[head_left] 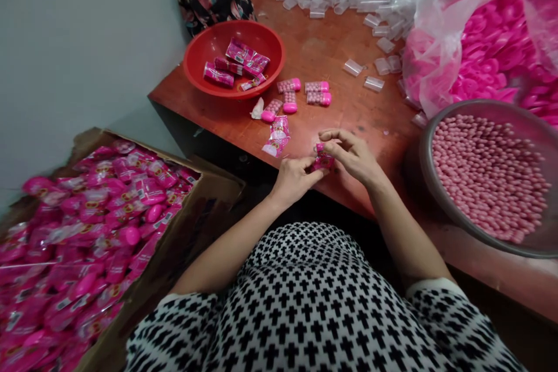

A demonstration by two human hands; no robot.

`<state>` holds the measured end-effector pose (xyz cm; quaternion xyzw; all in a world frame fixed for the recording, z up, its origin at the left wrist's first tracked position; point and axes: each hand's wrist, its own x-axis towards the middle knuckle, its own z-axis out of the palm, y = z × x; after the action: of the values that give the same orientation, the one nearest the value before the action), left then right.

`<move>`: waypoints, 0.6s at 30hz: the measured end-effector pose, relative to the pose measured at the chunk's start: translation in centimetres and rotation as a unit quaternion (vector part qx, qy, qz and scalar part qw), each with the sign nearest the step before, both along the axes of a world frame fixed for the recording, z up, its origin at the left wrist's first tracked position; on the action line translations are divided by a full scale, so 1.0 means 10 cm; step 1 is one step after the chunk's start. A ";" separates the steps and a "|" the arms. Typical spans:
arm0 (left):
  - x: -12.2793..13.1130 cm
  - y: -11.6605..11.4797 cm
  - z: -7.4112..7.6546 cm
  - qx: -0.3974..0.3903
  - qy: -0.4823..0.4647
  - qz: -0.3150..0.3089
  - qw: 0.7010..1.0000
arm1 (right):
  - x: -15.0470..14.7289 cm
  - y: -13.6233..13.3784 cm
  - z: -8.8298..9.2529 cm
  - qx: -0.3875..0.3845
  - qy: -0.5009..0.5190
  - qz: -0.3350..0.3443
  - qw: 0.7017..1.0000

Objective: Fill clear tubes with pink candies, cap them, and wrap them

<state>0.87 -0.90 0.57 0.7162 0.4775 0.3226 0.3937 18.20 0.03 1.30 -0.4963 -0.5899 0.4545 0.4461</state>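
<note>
Pink printed film shines in the two hands at the near edge of one reddish table. It is a single small wrapper, just off the near edge or over it; which, one cannot tell. The person's left hand is nearly closed, thumb and fingers pinching the wrapper from the left. The right hand is half open, its fingers curved and its thumb side touching the wrapper's far part; whether it grips cannot be told. The hands are close together, with the wrapper between them.

Farther off lie five capped tubes of beads: two side by side on the right, three grouped on the left. Near these are two flat wrappers and one whitish scrap. One red bowl, far left, holds about four wrapper bundles.

Clear plastic tubes, too many to count, spread across the far right. On the right stand one plastic bag of uncounted pink caps and, nearer, one grey basin of countless pink beads. One cardboard box, near left, is heaped with pink packets. One patterned bag sits behind the bowl.
</note>
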 end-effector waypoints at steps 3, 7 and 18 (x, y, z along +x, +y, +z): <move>0.03 -0.04 0.00 0.012 0.029 -0.013 0.999 | -0.04 0.08 -0.04 -0.024 0.047 0.061 0.997; 0.06 -0.06 -0.03 -0.104 -0.042 -0.008 0.994 | -0.20 0.08 -0.23 -0.013 0.150 -0.088 0.985; 0.15 0.15 -0.12 -0.287 -0.427 0.162 0.842 | -0.37 -0.48 -0.36 -0.099 0.209 -0.115 0.966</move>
<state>2.41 0.61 -0.60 0.2748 0.4426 0.5042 0.6888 14.53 -4.74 -2.33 -0.4962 -0.3745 0.5503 0.5574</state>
